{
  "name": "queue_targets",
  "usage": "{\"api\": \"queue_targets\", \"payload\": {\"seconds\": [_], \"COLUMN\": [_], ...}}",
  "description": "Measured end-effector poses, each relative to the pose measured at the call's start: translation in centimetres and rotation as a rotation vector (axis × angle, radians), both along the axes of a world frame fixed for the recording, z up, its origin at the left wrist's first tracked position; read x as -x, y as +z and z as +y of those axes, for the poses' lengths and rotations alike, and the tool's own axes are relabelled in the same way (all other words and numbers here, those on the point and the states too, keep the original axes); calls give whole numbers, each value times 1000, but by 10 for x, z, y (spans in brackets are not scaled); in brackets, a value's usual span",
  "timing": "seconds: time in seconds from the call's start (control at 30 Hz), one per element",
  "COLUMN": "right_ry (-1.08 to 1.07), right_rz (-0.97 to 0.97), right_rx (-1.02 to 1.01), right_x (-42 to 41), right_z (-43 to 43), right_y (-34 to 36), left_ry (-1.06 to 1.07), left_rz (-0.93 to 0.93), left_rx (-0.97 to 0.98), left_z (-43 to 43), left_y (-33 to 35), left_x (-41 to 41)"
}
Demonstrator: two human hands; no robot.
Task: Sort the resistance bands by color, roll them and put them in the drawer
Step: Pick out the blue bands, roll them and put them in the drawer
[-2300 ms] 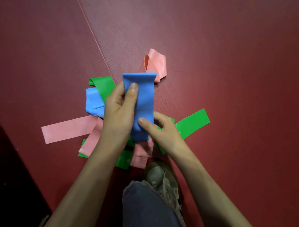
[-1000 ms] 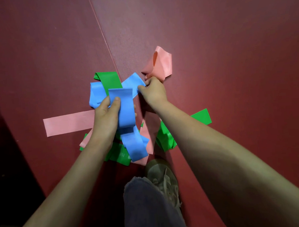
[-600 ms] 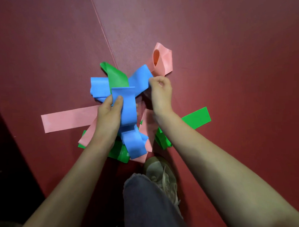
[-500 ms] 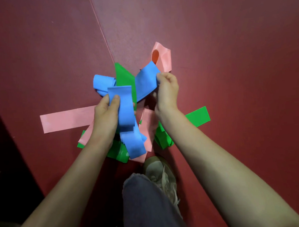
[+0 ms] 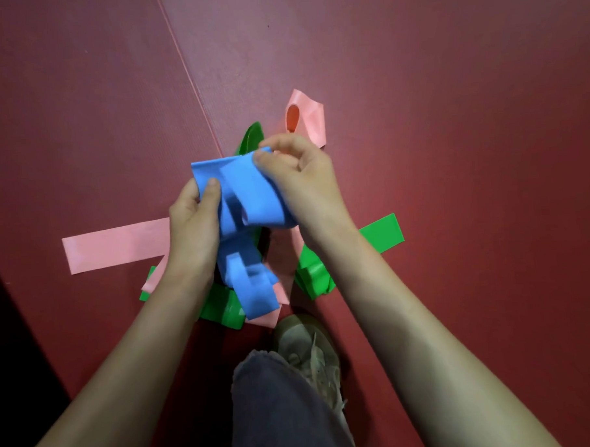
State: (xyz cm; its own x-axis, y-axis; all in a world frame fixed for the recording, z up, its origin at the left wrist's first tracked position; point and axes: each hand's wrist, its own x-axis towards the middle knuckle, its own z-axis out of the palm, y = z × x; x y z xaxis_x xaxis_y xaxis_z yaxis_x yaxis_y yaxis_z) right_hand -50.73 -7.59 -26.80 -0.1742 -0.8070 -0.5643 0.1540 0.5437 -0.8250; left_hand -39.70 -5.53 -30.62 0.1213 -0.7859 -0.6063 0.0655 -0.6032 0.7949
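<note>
Dark red ribbed floor mat was strewn with pink flat bands and green flat bands. Blue stretchy resistance bands were pinched above these by left hand and right hand.

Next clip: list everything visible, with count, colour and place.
mat: two panels meeting at a seam, dark red, under everything.
blue bands: count unclear, blue, bunched, held above the others.
pink bands: several pieces, pink, on the mat; long strip left, loop at top.
green bands: several pieces, green, on the mat; one strip sticks out right.
shoe: one, beige, bottom centre.
trouser leg: one, grey, over the shoe.
left hand: one, pinches the blue bands' left edge.
right hand: one, grips their upper right end.
</note>
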Motion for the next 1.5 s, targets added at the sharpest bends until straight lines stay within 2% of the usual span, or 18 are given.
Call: {"api": "queue_targets", "payload": {"seconds": [0.17,0.33,0.5,0.7,0.83,0.93,1.17,1.3,1.4,1.5], "right_ry": [-27,-129,-111,-33,-64,-35,11,30,30,160], "right_rz": [97,183,185,-72,83,202,317,344,208,68], "right_rx": [63,90,114,128,100,91,64,71,33,-63], "right_x": [-10,-21,-25,-28,-36,-40,-57,-58,-57,-53], "right_z": [16,18,22,23,28,31,38,39,37,30], "right_y": [-16,-24,-31,-25,-27,-26,-17,8,42,83], "left_ry": [-53,-76,3,81,79,115,266,209,150,125], "left_rz": [130,129,137,238,226,299,429,272,181,125], "left_rx": [-53,-37,-75,-158,-134,-160,-157,-68,1,82], "left_z": [0,5,11,12,16,20,29,37,37,35], "left_y": [5,8,3,-1,-2,-7,3,28,56,92], "left_x": [8,17,18,7,7,5,-1,-3,-10,-25]}}
